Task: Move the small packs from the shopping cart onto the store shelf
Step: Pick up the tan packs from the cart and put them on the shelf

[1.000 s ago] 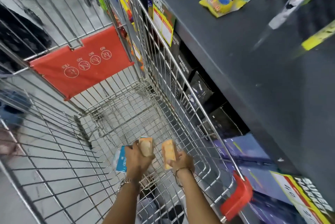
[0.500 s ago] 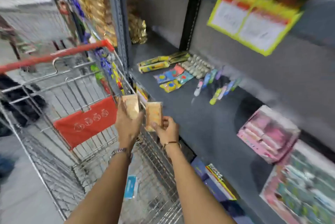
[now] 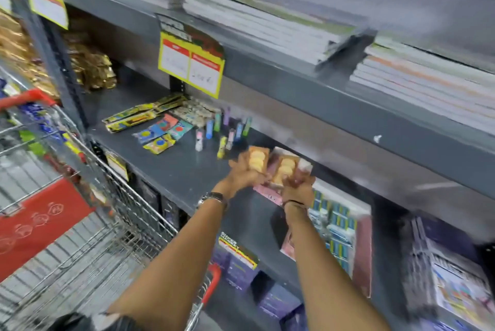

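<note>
Orange-tinted small packs sit one in each hand: the left hand [image 3: 242,174] has its fingers wrapped round the left pack [image 3: 257,159], and the right hand [image 3: 297,187] grips the right pack [image 3: 285,168]. Both are held side by side, nearly touching, over the grey store shelf [image 3: 187,167], just in front of a pink box [image 3: 267,193] (its print too blurred to read). Left of the arms stands the wire shopping cart [image 3: 115,213], with a red flap [image 3: 40,218] hanging inside it.
</note>
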`<state>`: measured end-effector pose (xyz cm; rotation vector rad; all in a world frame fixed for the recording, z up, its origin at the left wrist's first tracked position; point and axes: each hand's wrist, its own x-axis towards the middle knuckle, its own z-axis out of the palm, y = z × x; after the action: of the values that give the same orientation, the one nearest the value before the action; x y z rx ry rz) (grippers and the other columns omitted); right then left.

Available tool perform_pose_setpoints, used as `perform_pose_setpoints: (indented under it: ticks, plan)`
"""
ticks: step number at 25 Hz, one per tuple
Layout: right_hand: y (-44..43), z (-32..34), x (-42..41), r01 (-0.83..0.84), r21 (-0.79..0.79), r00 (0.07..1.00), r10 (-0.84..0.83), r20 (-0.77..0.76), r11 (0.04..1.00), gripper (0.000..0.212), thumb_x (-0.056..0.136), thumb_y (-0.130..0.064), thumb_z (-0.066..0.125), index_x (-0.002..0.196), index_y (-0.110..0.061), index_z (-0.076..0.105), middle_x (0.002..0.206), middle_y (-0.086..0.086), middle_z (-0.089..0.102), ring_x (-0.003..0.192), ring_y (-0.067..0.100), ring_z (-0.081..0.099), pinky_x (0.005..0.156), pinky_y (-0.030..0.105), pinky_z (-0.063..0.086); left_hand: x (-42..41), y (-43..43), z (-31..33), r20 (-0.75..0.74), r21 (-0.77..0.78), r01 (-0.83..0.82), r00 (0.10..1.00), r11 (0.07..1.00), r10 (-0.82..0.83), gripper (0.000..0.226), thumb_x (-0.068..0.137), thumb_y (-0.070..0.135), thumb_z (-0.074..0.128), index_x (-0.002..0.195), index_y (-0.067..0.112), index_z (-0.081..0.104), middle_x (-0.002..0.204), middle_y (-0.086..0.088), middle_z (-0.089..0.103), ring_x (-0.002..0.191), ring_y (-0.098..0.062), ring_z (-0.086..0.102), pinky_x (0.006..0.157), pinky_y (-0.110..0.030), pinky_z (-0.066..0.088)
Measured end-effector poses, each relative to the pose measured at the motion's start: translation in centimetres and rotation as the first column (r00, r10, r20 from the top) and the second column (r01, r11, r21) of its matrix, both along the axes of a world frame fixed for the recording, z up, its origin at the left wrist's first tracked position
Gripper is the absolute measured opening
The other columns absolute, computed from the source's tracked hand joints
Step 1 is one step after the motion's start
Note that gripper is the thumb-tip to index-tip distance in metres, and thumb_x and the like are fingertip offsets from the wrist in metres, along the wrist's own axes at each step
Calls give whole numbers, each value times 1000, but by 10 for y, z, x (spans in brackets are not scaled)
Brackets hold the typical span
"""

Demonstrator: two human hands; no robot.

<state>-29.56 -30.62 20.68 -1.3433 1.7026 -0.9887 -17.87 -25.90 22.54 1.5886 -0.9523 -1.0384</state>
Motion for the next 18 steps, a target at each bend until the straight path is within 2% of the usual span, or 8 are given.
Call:
perform_pose_setpoints:
  ticks: [3, 5, 7, 8, 11, 14, 16, 18]
  plan:
    - [-10, -10, -22, 45, 62, 998, -47, 41, 997, 26, 84, -15, 66, 94, -5, 44, 109, 31, 64, 104, 41, 60, 85, 42, 46, -28, -22, -11, 69, 88, 172, 981, 981, -179, 68, 81, 0, 66, 138, 5, 29, 129, -11, 37, 126, -22, 34, 113, -31, 28]
    - [-13, -13, -24, 66, 70, 997, -69, 36, 995, 26, 85, -16, 66, 97, -2, 48, 109, 29, 64, 104, 40, 60, 85, 40, 44, -33, -34, -16, 108, 190, 163, 977, 968, -186, 78, 85, 11, 65, 146, 12, 17, 145, -12, 24, 136, -30, 26, 115, -38, 24]
    - [-14, -16, -23, 66, 56, 997, -68, 36, 996, 29, 84, -9, 64, 106, 4, 51, 113, 28, 63, 106, 39, 59, 86, 35, 40, -31, -41, -23, 269, 239, 159, 937, 958, -223, 83, 88, 23, 61, 149, 14, 6, 157, -15, 7, 144, -36, 12, 117, -42, 18]
    - [-14, -16, -22, 60, 43, 998, -60, 15, 997, 30, 83, -5, 62, 109, 4, 51, 115, 27, 62, 107, 38, 59, 85, 33, 39, -29, -44, -26, 374, 228, 168, 894, 959, -246, 83, 91, 25, 57, 150, 13, 1, 158, -17, 7, 144, -37, 10, 117, -42, 17]
    - [-12, -16, -19, 22, 25, 992, -19, -124, 999, 34, 82, 5, 52, 116, -1, 50, 120, 25, 58, 109, 38, 56, 88, 38, 45, -20, -50, -35, 604, 207, 184, 749, 961, -274, 78, 93, 34, 49, 150, 19, -3, 157, -13, 20, 136, -41, 31, 114, -46, 29]
    - [-13, -15, -21, -14, 8, 965, 16, -260, 1000, 33, 84, 5, 48, 117, -2, 48, 118, 25, 58, 108, 40, 56, 88, 43, 48, -16, -58, -40, 747, 274, 159, 586, 949, -314, 71, 95, 41, 41, 149, 29, -4, 161, -1, 6, 134, -43, 31, 107, -53, 36]
    - [-14, -13, -20, 30, -22, 955, -35, -295, 999, 26, 87, -2, 50, 113, 0, 47, 114, 27, 61, 104, 42, 59, 83, 46, 51, -13, -57, -39, 764, 255, 138, 577, 957, -287, 70, 95, 41, 40, 149, 31, -3, 161, -2, 0, 137, -40, 27, 102, -54, 40]
    - [-7, -12, -10, 89, -67, 935, -106, -338, 994, 33, 88, -13, 54, 117, -1, 46, 118, 26, 59, 101, 43, 61, 79, 48, 51, -4, -41, -38, 764, 135, 107, 621, 985, -172, 66, 95, 37, 42, 149, 29, 4, 160, -4, 6, 138, -36, 28, 98, -54, 44]
